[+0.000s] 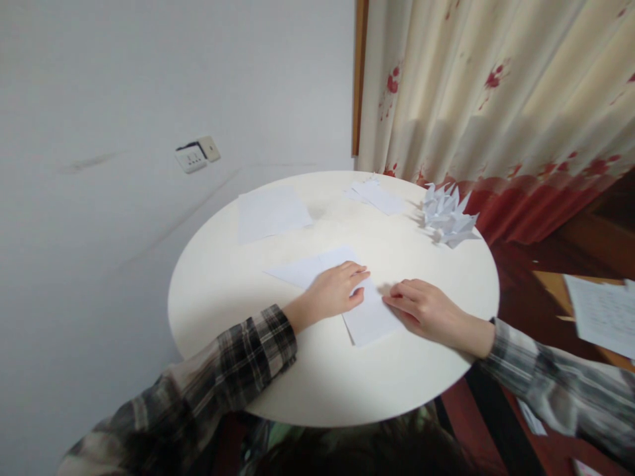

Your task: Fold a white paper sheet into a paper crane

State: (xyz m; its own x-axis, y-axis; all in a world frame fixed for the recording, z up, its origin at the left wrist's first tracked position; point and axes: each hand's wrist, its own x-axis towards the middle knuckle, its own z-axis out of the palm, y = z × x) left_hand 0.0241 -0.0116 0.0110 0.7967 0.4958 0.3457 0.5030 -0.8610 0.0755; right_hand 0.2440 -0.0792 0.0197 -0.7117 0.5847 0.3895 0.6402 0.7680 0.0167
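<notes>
A white sheet of paper (pixel 374 320) lies on the round table, with a folded, pointed flap (pixel 302 267) stretching out to the left. My left hand (pixel 337 289) rests flat across its middle, thumb apart from the fingers, and covers part of the fold. At the paper's right edge is my right hand (pixel 421 307), its fingers bent and pressed together on the edge. The right thumb is mostly hidden.
The white round table (pixel 218 291) stands against the wall. A larger sheet (pixel 272 213) lies at its back left, smaller paper pieces (pixel 378 196) at the back, and several folded paper cranes (pixel 449 215) at the right. Printed paper (pixel 602 314) lies on a wooden surface beyond.
</notes>
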